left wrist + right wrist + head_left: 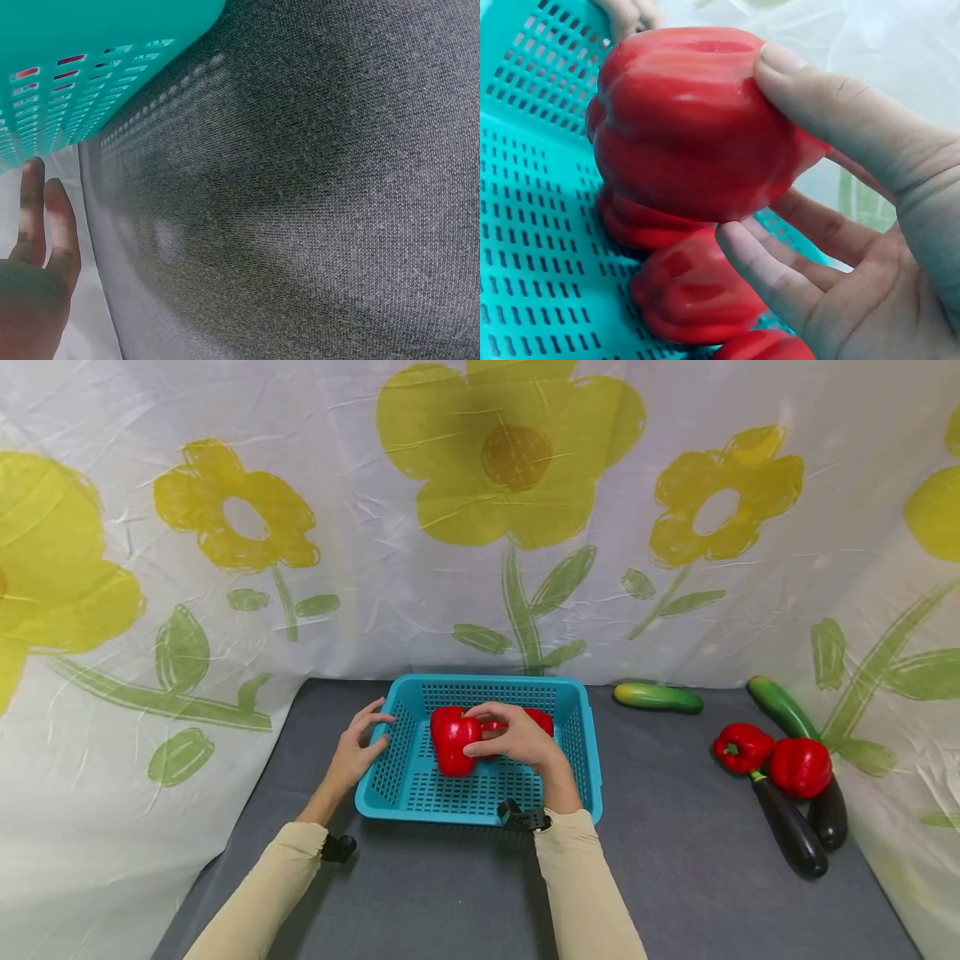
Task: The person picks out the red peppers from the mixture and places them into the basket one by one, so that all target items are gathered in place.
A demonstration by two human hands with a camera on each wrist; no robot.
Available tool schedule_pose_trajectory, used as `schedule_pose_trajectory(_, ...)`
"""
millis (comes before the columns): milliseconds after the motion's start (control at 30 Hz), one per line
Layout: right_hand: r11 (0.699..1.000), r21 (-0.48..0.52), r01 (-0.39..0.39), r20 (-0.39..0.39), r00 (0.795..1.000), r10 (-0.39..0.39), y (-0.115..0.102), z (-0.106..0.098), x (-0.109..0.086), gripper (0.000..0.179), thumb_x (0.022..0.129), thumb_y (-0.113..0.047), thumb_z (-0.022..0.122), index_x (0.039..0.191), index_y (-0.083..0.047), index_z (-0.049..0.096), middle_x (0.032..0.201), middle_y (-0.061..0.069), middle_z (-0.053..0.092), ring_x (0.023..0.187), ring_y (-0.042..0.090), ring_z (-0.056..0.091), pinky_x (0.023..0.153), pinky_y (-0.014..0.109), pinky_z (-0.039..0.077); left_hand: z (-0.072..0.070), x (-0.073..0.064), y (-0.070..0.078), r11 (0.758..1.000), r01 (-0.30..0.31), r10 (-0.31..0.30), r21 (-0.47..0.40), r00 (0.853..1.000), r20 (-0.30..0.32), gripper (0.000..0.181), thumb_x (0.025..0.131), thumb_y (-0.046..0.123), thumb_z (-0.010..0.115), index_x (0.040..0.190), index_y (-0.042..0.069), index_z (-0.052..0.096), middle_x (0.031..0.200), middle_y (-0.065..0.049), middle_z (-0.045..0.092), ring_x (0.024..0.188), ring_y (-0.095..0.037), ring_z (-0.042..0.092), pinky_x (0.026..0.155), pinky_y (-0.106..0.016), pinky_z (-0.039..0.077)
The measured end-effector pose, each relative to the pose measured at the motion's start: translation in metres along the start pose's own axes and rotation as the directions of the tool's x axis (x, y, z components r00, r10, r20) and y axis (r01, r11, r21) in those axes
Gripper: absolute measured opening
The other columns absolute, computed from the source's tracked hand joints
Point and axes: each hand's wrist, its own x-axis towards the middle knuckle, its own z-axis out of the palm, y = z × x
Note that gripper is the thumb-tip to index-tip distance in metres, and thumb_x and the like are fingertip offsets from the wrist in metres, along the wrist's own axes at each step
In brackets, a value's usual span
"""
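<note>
My right hand pinches a red bell pepper between thumb and fingers, inside the blue-green plastic basket. In the right wrist view more red bell peppers lie in the basket below the held one. The left hand is at the basket's left side, its relaxed fingers at the rim. Seen from the left wrist, two of its fingers stand close beside the perforated basket wall, which shows red through its slots.
To the right on the dark cloth lie two red bell peppers, two eggplants and a cucumber. Another cucumber, yellowish at one end, lies right of the basket. A flower-printed curtain hangs behind.
</note>
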Motion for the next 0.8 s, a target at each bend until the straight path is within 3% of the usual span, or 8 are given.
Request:
schedule_pose_trajectory(400,0.996,-0.084,-0.026,-0.002,1.0,0.026,0.009,0.016,0.006,0.054,0.081,-0.01,0.085,0.13,-0.005,0.064,0.129,0.012,0.059,0.117,0.038,0.055,0.079,0.041,0.057,-0.001,-0.001,-0.001,1.0,0.023,-0.023,0.0,1.0,0.008,0.027,0.094,-0.014,0.056,0.121,-0.017,0.059,0.152,-0.034,0.033,0.137,-0.057,0.031,0.095,-0.07,0.037)
schedule_pose_trajectory(800,0.984,-0.172,-0.048,0.074,0.995,0.062,0.018,0.026,0.011,0.056,0.078,-0.01,0.087,0.128,-0.001,0.064,0.122,0.009,0.062,0.114,0.032,0.056,0.077,0.038,0.057,-0.002,0.0,0.001,1.0,0.011,-0.011,-0.004,1.0,0.012,0.027,0.093,-0.015,0.057,0.12,-0.018,0.059,0.152,-0.035,0.034,0.136,-0.058,0.031,0.097,-0.072,0.035)
